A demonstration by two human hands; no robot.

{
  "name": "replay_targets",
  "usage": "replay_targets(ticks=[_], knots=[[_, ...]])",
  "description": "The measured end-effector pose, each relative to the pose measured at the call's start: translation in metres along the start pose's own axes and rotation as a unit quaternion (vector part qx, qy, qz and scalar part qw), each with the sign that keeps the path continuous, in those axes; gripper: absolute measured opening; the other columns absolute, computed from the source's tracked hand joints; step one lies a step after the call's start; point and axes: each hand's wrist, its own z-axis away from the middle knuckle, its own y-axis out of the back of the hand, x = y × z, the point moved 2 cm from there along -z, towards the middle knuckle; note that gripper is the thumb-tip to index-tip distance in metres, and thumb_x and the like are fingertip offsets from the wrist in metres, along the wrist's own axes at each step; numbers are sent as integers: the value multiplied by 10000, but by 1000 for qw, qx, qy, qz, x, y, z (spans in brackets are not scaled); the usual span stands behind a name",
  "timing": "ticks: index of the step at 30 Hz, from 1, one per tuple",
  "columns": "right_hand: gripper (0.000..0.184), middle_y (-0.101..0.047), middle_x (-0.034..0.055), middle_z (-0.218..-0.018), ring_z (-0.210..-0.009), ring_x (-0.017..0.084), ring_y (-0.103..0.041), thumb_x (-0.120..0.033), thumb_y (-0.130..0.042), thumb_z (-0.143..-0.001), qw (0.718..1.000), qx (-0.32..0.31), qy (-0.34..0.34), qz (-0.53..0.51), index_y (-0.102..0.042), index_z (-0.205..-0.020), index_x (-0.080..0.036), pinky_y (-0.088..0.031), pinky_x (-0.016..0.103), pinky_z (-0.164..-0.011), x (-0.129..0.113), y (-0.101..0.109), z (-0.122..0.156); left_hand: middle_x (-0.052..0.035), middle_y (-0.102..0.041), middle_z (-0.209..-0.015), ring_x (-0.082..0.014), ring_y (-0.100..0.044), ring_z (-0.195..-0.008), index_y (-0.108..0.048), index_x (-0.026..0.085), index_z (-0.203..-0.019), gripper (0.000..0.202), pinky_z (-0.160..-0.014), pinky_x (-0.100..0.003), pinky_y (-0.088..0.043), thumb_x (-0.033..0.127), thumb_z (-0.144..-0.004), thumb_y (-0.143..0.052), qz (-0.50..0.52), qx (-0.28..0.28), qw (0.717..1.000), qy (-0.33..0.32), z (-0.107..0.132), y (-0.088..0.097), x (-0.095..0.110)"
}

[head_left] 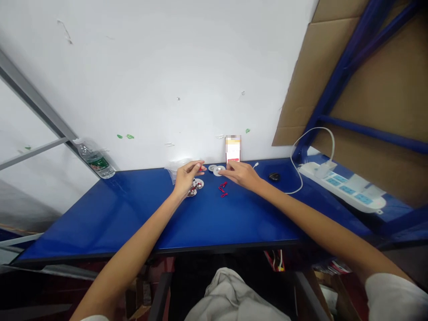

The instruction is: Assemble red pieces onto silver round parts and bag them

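Note:
My left hand (186, 177) pinches a small red piece (201, 168) between thumb and fingers; it looks like the red cords on the table, though most of it is hidden. Closed at the fingertips, my right hand (243, 174) grips a round silvery disc (218, 170) by its right side. Another disc (211, 167) lies just behind that one. Below my left hand is a small pile of similar shiny discs (199, 183), some with red on them. Several short looped red cords (223, 190) rest on the blue tabletop between my hands.
A phone (233, 149) leans upright on the white wall. A clear plastic bag (174, 168) lies behind my left hand. A water bottle (96, 161) stands tilted at the far left. To the right are a black object (274, 176) and a white power strip (344, 187) with a cable.

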Motion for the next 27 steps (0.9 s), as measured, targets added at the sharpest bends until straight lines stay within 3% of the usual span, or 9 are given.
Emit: replay_targets(ticks=[3,8,10,16,22,27], knots=[[340,-733,71,-878,-834,200,-655,-401,-524,-1130,999,-28,-10,-22,-811,-1297,-331,-503,293,-802,-1,1,14,-78,-747,-955,-195,-756,-818,-804,164,-1232,461,-743,-331,-657,551,-995,-722,-52,-8,999,-10,2,-4,-4],[320,-823,41,-1241,-1097,259,-783,-344,-586,-1090,994,11,-38,-102,-803,-1325,-336,-591,365,-961,4,-12,20,-87,-707,-1040,-137,-687,-658,-819,210,-1264,420,-564,-270,-565,521,-1043,-644,-146,-49,987,-43,7,-10,-4],[303,-822,25,-1263,-1102,281,-804,-363,-677,-1040,982,35,-62,-173,-812,-1308,-329,-622,422,-1009,1,-17,18,-90,-719,-1077,-144,-692,-678,-832,232,-1244,392,-566,-274,-561,508,-1047,-637,-169,-70,981,-59,10,-13,-2],[383,-847,32,-1156,-1092,324,-822,-454,-819,-923,895,43,-148,-418,-824,-1270,-292,-654,565,-1064,-19,-34,11,-65,-827,-963,-239,-759,-785,-849,264,-1185,307,-749,-371,-623,468,-972,-764,-204,-77,973,-73,16,-19,1],[463,-851,73,-1095,-1014,296,-843,-448,-901,-851,812,53,-210,-541,-748,-1243,-254,-717,467,-927,-23,-51,9,-67,-839,-1027,-235,-764,-848,-859,265,-1068,213,-793,-358,-588,402,-1034,-699,-307,-95,931,-172,17,-18,2],[613,-855,70,-1029,-965,287,-850,-434,-970,-762,774,60,-232,-587,-678,-1264,-241,-718,440,-896,-24,-52,8,-76,-825,-1069,-210,-767,-927,-827,236,-1119,192,-829,-328,-592,325,-1071,-663,-343,-93,895,-269,19,-21,1]])
